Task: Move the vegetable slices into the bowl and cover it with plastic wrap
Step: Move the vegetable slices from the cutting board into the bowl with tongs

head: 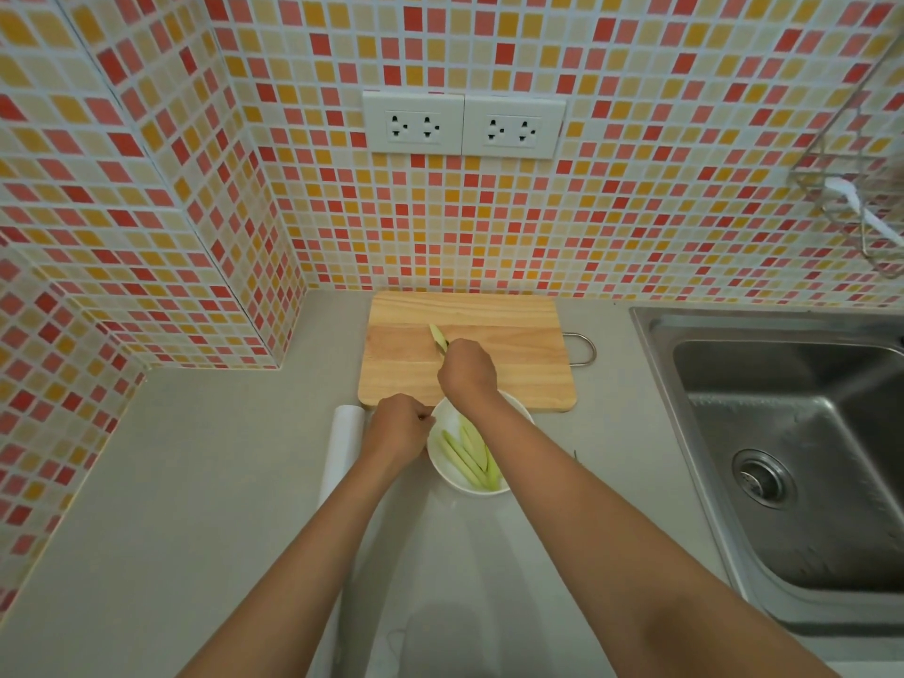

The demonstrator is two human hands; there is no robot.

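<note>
A white bowl [452,474] stands on the grey counter just in front of a wooden cutting board [513,354]. Several pale green vegetable slices [469,457] lie inside the bowl. My right hand [467,368] is over the board and pinches one more green slice [439,338], whose tip points away from me. My left hand [398,425] grips the bowl's left rim with curled fingers. A roll of plastic wrap [342,445] lies on the counter left of the bowl, partly behind my left wrist.
A steel sink [792,462] fills the right side. The board's metal handle loop [582,348] sticks out to the right. Tiled walls with two sockets [462,123] close the back and left. A wire rack [861,208] hangs at the upper right.
</note>
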